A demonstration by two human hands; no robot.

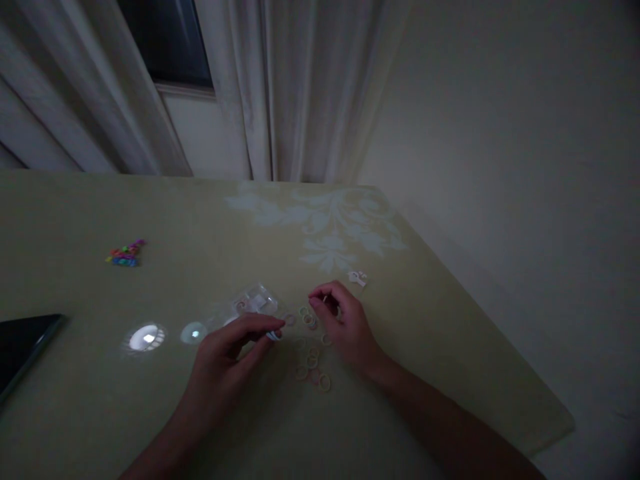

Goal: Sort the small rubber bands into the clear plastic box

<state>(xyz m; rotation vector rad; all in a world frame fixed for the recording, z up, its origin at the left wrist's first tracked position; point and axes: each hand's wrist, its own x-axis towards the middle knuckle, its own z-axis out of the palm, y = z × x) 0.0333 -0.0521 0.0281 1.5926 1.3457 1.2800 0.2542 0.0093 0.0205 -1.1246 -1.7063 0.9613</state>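
Note:
My left hand (235, 353) is closed in a pinch around a few pale blue and dark small rings (274, 335) that look like hair ties. My right hand (343, 320) hovers to the right with thumb and forefinger pressed together; whether anything sits between them is too dark to make out. Between and below the hands, several small pale rings (313, 361), yellowish and pinkish, lie loose on the table. Just beyond my left fingers is a clear plastic box (256, 300) with compartments and a few small items inside, partly hidden by that hand.
A pile of small bright-coloured pieces (126, 255) lies at the left of the table (190, 220). A dark flat device (25, 347) rests at the left edge. Beyond my right hand is a small white piece (357, 278). Curtains and a wall border the table.

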